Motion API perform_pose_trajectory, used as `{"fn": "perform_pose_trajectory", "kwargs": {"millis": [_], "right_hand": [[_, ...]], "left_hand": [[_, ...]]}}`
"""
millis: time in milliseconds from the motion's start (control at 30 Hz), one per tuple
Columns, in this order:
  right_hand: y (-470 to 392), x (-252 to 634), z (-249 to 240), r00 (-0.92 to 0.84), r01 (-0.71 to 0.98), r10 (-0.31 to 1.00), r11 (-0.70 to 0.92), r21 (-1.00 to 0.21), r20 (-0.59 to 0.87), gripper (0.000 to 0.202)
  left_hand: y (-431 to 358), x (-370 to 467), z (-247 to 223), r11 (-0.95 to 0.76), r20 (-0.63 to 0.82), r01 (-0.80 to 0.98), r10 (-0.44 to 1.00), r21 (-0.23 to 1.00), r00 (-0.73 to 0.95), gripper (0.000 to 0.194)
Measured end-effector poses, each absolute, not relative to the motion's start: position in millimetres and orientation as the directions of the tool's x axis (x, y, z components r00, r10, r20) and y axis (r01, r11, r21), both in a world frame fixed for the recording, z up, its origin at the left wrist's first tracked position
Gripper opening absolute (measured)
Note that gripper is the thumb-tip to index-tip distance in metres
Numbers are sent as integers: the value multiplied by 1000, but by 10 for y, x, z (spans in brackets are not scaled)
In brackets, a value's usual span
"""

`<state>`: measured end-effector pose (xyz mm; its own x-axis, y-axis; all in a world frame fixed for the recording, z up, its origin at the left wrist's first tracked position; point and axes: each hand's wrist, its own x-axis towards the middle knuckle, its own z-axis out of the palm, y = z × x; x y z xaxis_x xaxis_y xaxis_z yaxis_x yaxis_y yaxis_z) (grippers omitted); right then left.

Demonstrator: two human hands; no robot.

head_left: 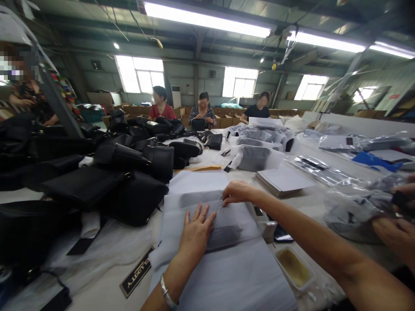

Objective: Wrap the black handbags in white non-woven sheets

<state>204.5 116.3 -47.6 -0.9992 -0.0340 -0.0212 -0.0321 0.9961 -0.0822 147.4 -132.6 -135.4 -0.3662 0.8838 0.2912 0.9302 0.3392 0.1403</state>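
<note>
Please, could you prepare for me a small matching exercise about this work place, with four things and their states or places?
Column one:
1. Left hand
2. Right hand
3. Silver bangle
4. Black label with gold lettering

Column two:
A. Around the left wrist
B. Lying to the left of the white paper
C. Fingers spread, laid on the white paper
D. Fingers bent, fingertips at the white paper

Right pairs: 1-C, 2-D, 3-A, 4-B

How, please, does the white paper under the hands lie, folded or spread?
Partly folded: the white paper covers a dark item visible through it; its near part lies spread.
</note>
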Motion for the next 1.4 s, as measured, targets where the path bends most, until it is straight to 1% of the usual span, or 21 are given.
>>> {"fn": "perform_pose_trajectory", "kwargs": {"millis": [33, 100, 133, 200, 267, 333, 400, 467, 533, 600, 700, 733, 800, 867, 900, 1033, 1100, 1167, 1300, 1400], "right_hand": [[1207, 2017, -481, -1000, 8, 7, 998, -67, -18, 27], [1308, 1996, -486, -989, 144, 145, 989, -42, 22, 35], [1360, 2010, -485, -973, 224, 226, 974, -36, 54, 35], [1451, 2108, -481, -922, 365, 367, 930, -38, 123, 23], [1505, 2323, -496, -867, 460, 461, 886, -53, 191, 12], [1508, 2649, -553, -802, 539, 540, 839, -80, 254, 20], [1462, 3038, -661, -724, 589, 613, 788, -180, 316, 30], [1377, 3413, -806, -632, 603, 696, 718, -348, 342, 36], [1265, 3698, -957, -559, 596, 779, 615, -517, 282, 40], [1144, 3848, -1079, -523, 577, 837, 486, -656, 161, 44], [999, 3839, -1173, -494, 455, 869, 263, -851, 5, 45], [969, 3802, -1181, -481, 395, 876, 195, -898, -22, 43], [930, 3723, -1175, -451, 295, 891, 98, -951, -48, 42], [892, 3677, -1146, -424, 236, 905, 68, -969, -40, 44], [862, 3674, -1125, -414, 219, 910, 84, -972, -15, 44], [629, 3770, -1019, -359, 159, 921, 221, -962, 152, 34], [487, 3851, -981, -340, 153, 922, 248, -957, 185, 32], [372, 3930, -980, -341, 149, 928, 213, -966, 152, 33], [276, 4059, -1087, -380, 109, 925, 25, -994, -18, 43], [302, 4126, -1187, -402, 118, 905, -101, -988, -141, 45]], "left_hand": [[-1325, 1473, -1359, 340, 292, 930, 883, 143, -368, 43], [-1324, 1472, -1361, 343, 292, 928, 881, 146, -372, 43], [-1325, 1472, -1358, 345, 291, 927, 881, 146, -374, 43], [-1328, 1474, -1344, 344, 289, 928, 882, 144, -372, 43], [-1332, 1477, -1328, 340, 283, 930, 886, 140, -366, 43], [-1334, 1479, -1319, 341, 280, 930, 888, 136, -366, 44], [-1333, 1479, -1320, 343, 281, 929, 886, 137, -369, 44], [-1330, 1477, -1328, 343, 284, 929, 885, 139, -369, 44], [-1328, 1476, -1333, 342, 284, 929, 885, 137, -368, 44], [-1331, 1476, -1328, 341, 284, 931, 886, 132, -365, 44], [-1343, 1482, -1298, 339, 287, 933, 887, 124, -361, 43], [-1349, 1485, -1285, 339, 286, 933, 888, 122, -360, 42], [-1359, 1489, -1259, 338, 282, 933, 890, 121, -359, 42], [-1366, 1489, -1245, 336, 279, 934, 892, 122, -357, 42], [-1368, 1488, -1243, 335, 278, 934, 892, 123, -357, 42], [-1364, 1483, -1259, 335, 279, 933, 891, 128, -358, 41], [-1359, 1484, -1268, 335, 284, 933, 889, 130, -359, 42], [-1354, 1488, -1271, 335, 290, 933, 887, 130, -359, 42], [-1352, 1494, -1271, 335, 291, 934, 887, 128, -358, 41], [-1357, 1491, -1277, 326, 301, 935, 886, 136, -353, 41]]}}
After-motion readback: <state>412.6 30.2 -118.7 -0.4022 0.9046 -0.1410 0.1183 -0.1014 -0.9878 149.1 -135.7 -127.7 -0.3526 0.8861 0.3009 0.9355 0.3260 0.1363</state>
